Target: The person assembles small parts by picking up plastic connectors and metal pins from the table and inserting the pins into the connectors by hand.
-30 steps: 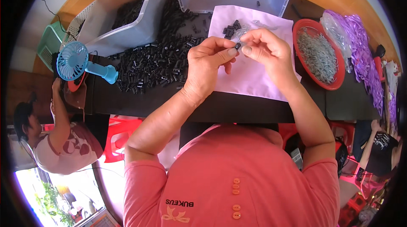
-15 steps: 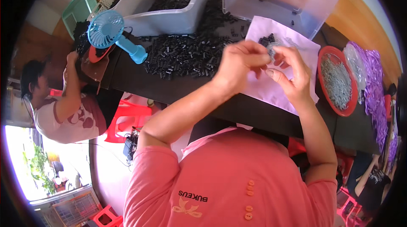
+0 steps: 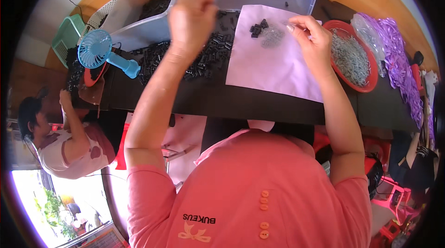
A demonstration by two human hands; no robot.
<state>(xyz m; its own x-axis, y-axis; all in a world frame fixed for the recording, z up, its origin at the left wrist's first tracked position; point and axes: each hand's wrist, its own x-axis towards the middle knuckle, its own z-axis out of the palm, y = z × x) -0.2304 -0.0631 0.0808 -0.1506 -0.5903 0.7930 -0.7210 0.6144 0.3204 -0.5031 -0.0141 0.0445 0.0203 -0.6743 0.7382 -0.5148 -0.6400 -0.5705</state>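
Note:
My left hand (image 3: 192, 18) is raised over the front wall of the clear plastic bin (image 3: 155, 23); motion smears its fingers, so I cannot tell what they hold. At the far right corner of the pale pink cloth (image 3: 273, 72), my right hand (image 3: 313, 39) is closed in a pinch of thumb and forefinger. Anything between those fingertips is too small to make out. On the cloth lie a few small black plastic pieces (image 3: 256, 30) beside a little heap of thin silvery metal pieces (image 3: 273, 37). A large heap of black pieces (image 3: 204, 58) spreads below my left hand.
A red bowl (image 3: 372, 79) of silvery metal pieces stands right of the cloth, near purple ribbons (image 3: 394, 53). A second clear bin (image 3: 264, 0) is behind. A blue fan (image 3: 95, 48) stands at left, near a seated person (image 3: 69, 150).
My hands were together above the cloth and have parted. The left has swung left and away toward the bin; the right stays over the cloth's right side. The view has shifted.

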